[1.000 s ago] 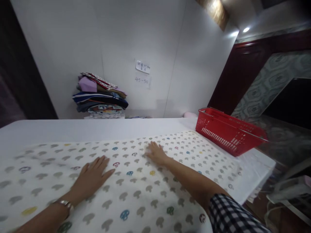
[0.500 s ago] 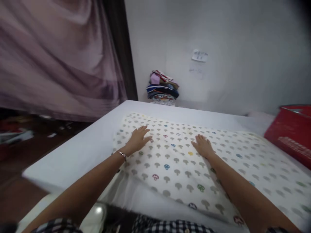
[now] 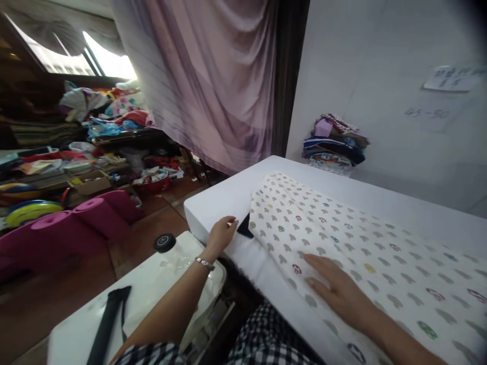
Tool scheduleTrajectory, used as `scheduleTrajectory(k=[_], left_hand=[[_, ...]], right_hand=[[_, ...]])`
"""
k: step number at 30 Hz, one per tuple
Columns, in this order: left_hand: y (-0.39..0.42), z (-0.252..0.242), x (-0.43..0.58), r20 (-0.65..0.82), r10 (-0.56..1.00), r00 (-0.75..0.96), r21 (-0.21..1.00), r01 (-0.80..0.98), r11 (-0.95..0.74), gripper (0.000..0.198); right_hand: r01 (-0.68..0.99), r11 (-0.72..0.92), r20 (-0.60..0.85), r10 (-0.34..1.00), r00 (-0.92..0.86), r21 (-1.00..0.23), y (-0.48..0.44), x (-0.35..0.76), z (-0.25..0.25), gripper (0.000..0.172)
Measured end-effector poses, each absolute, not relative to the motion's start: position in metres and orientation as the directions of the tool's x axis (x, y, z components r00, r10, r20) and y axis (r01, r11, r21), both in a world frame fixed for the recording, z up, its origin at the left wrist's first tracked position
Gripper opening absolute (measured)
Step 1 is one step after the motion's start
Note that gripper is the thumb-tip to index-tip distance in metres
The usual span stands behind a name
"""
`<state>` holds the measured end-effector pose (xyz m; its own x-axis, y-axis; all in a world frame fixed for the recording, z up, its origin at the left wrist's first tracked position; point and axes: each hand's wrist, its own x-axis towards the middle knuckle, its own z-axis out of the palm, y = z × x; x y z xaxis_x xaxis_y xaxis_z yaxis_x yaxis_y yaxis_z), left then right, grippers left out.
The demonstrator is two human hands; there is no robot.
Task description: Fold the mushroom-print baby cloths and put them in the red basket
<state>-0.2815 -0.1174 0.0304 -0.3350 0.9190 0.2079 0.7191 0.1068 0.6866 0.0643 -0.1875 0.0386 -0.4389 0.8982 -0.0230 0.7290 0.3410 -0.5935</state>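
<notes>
A white cloth (image 3: 365,243) printed with grey and coloured mushrooms lies over the white table. My right hand (image 3: 338,289) rests flat on its near part, thumb apart from the fingers. At the cloth's left end, a flat black thing (image 3: 246,226) shows from beneath the edge; most of it is covered and I cannot make out its kind. My left hand (image 3: 222,235), with a bracelet on the wrist, is beside that black thing. Its fingers are loosely bent, with the tips close to the thing's left corner, and nothing shows in them.
The white table (image 3: 224,192) ends at left. Below it, a lower white surface (image 3: 152,284) bears a black roll (image 3: 164,242) and a dark strap-like thing (image 3: 108,324). Pink rolled mats (image 3: 95,218) lie on the floor. Folded fabrics (image 3: 335,139) are stacked by the wall.
The view has swung left. My left hand has left the cloth for its left edge, where the black thing now shows. My right hand remains on the cloth, nearer its front edge.
</notes>
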Motion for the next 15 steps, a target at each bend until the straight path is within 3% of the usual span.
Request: scheduleTrajectory(k=[5,10,13,15], left_hand=[[-0.108,0.029,-0.241,0.100,0.939,-0.328,0.815,0.569,0.111,0.015],[-0.104,0.021,-0.220,-0.037,0.925,-0.379,0.990,0.115,0.087,0.022],[-0.103,0.022,-0.210,-0.084,0.927,-0.366,0.996,-0.003,0.089,0.024],[-0.106,0.027,-0.203,-0.104,0.936,-0.336,0.989,-0.130,0.063,0.023]], right_hand=[[0.775,0.495,0.003,0.844,-0.537,-0.394,-0.192,0.006,0.034,0.067],[0.872,0.438,-0.002,0.893,-0.449,-0.219,-0.178,-0.021,0.021,0.067],[0.900,0.363,-0.004,0.927,-0.375,-0.242,-0.164,-0.028,0.018,0.067],[0.866,0.329,0.016,0.937,-0.349,-0.376,-0.152,-0.028,0.019,0.065]])
